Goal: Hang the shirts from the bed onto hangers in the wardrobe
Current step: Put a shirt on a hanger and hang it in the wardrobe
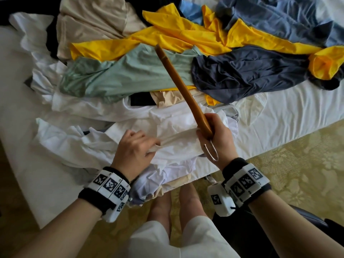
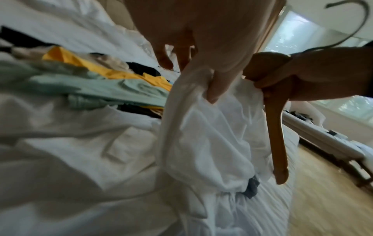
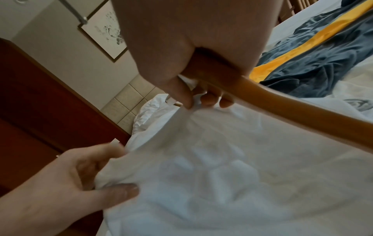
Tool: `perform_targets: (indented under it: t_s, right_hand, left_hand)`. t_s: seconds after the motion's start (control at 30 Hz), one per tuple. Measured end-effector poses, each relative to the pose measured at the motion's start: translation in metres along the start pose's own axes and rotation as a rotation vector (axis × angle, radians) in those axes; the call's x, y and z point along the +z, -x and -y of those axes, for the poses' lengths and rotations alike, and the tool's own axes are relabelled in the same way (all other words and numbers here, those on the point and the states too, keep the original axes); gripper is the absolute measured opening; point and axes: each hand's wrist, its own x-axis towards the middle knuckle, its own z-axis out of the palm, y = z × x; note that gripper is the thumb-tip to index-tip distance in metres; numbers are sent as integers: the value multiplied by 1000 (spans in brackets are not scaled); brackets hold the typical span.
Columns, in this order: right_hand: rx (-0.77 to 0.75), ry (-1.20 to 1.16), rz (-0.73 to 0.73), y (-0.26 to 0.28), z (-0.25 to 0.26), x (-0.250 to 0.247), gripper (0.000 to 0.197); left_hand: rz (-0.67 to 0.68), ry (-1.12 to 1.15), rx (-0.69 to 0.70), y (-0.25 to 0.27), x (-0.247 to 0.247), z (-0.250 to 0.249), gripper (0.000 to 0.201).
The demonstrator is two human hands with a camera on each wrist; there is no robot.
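Partly hidden in both hands (image 1: 134,148) (image 1: 217,135): white shirt (image 1: 178,144), hanger (image 1: 178,84) middle.

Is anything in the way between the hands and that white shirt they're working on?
Nothing visible does. The left hand already pinches a fold of the white shirt, and the right hand grips the wooden hanger together with the shirt's cloth. The wardrobe is not identifiable here, so that route cannot be judged.

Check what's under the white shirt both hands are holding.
Under the white shirt, gripped by the left hand and right hand along with the hanger, more white and beige clothes show at the bed edge. Anything deeper is covered.
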Motion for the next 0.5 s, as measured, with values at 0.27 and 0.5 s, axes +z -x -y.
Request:
perform_targets:
  t_s: [0.27,0.5]
  right_hand:
    - [-39,60,-17,10,35,-6,29]
    - [-278,-211,241,43,113,-43,49]
  left_hand:
    - [12,-23,292,9,-48,-16,26]
    - [-158,416,225,-18,-107,-76,29]
